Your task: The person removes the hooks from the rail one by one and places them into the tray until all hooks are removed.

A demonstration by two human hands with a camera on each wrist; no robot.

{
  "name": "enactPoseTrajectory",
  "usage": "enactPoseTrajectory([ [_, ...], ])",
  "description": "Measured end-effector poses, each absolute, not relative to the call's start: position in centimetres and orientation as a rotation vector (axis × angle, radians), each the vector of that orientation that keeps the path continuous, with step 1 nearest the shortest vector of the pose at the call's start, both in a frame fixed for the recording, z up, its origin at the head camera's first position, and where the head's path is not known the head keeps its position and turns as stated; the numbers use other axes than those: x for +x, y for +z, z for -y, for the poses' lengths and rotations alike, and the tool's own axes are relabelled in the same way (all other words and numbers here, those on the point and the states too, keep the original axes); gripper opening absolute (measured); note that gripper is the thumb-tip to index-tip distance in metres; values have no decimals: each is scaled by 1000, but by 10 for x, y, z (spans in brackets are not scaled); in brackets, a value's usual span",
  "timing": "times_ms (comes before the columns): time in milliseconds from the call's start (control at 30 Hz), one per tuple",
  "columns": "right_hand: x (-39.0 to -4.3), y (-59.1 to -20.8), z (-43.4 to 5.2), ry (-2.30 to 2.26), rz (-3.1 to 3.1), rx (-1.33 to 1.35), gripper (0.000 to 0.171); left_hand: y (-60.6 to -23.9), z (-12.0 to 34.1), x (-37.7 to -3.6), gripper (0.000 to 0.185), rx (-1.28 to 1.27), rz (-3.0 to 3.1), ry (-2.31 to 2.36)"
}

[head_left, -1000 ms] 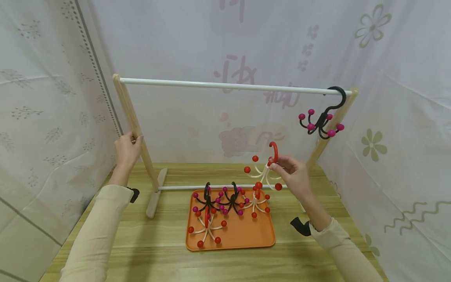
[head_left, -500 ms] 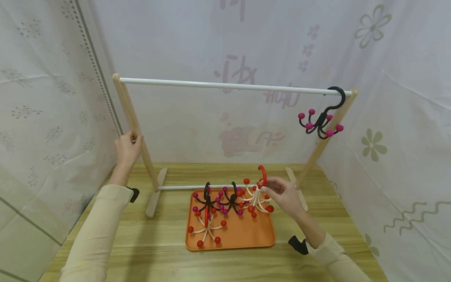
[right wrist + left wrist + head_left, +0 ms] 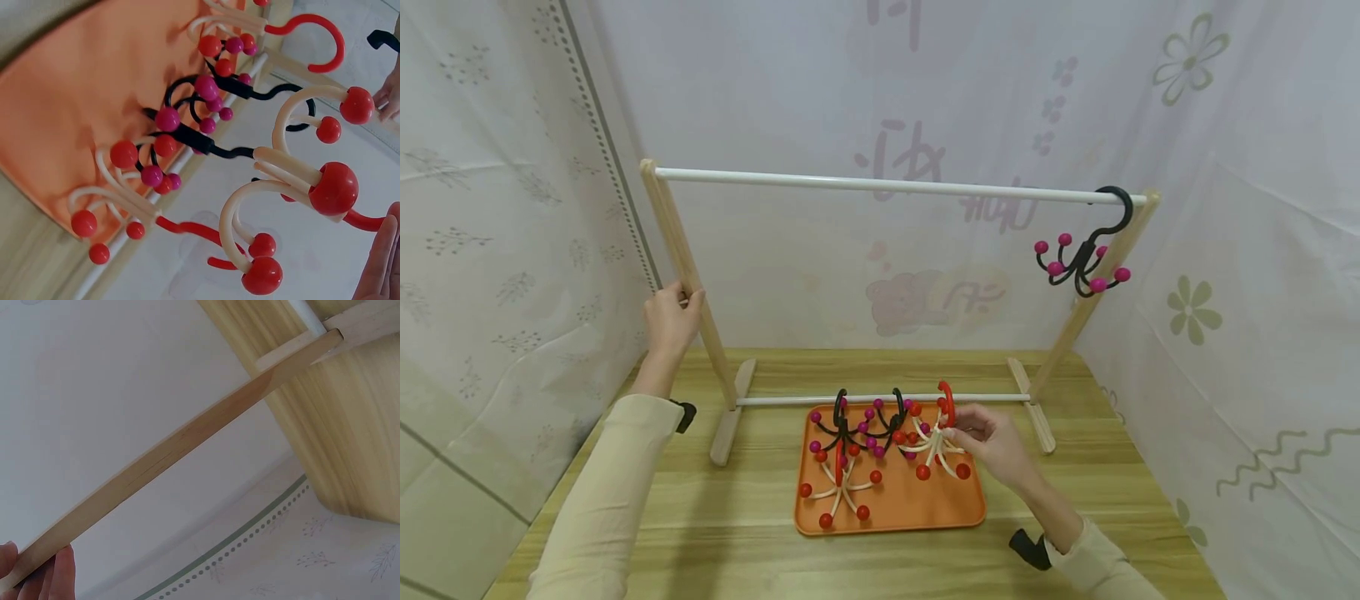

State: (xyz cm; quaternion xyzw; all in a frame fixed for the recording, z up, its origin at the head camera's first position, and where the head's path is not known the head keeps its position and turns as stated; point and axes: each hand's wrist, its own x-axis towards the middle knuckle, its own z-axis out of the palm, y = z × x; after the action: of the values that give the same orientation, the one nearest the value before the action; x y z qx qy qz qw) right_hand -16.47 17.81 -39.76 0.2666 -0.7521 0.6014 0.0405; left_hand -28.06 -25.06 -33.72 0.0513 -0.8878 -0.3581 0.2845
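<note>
My left hand (image 3: 672,321) grips the left wooden post (image 3: 673,229) of a rack; in the left wrist view, thumb and fingers sit on either side of that post. My right hand (image 3: 988,437) pinches a cream octopus hook hanger with red balls (image 3: 334,187) by its red hook. It is upright over the back right of the orange tray (image 3: 925,508), overlapping another cream hanger (image 3: 128,203) behind it. Two black hangers with magenta balls (image 3: 842,425) lie along the tray's back, and one more cream hanger (image 3: 842,483) lies at its front left.
The rack's white top rail (image 3: 850,181) spans above, with a black hanger (image 3: 1084,254) hanging at its right end. A lower white rail (image 3: 782,401) runs behind the tray. Wooden feet (image 3: 1032,408) stand on the wood-grain table (image 3: 737,533). Printed curtains (image 3: 790,275) enclose the space.
My right hand has lowered the cream hanger and brought it left, from in front of the rack down over the tray. My left hand has stayed on the post.
</note>
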Motion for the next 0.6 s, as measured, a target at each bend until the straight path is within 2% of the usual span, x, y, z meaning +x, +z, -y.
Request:
enactPoseTrajectory([
  [267, -157, -414, -173, 1921, 2327, 868, 14, -336, 250, -281, 25, 147, 2380, -953],
  [600, -151, -441, -159, 1987, 2494, 775, 14, -338, 251, -282, 26, 153, 2385, -941],
])
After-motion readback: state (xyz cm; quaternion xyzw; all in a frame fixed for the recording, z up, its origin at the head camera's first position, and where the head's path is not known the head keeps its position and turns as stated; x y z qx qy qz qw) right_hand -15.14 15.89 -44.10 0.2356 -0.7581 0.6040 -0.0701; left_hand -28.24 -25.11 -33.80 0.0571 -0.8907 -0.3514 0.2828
